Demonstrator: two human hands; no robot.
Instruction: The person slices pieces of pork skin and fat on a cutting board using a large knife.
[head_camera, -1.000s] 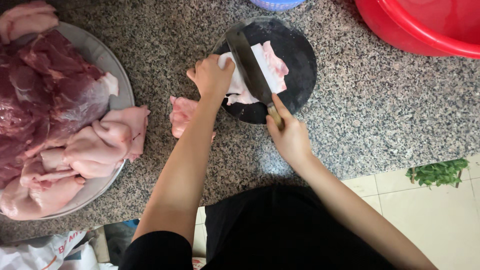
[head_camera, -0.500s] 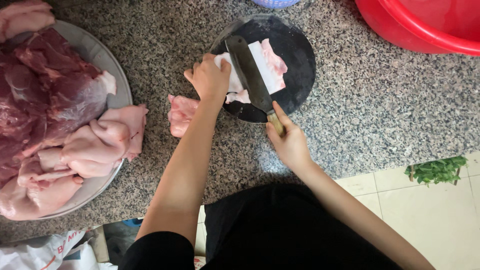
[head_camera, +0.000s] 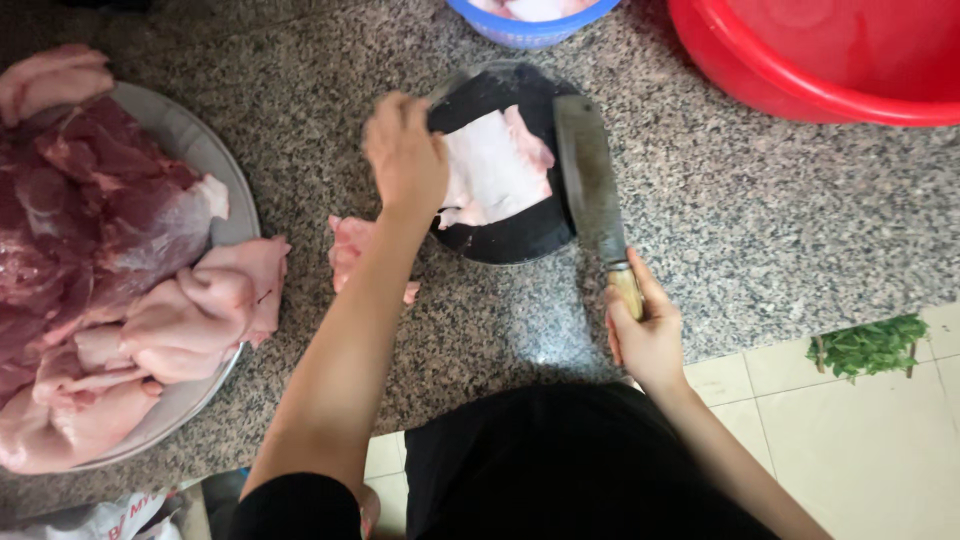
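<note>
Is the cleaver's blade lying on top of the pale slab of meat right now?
No. The cleaver lies to the right of the pale meat on the round black board, not on top of it.

White printed plastic bag (head_camera: 100, 520) at bottom-left corner.

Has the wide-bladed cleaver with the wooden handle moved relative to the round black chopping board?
Yes. The cleaver has shifted rightward off the pale meat slab to the round black chopping board's right edge.
</note>
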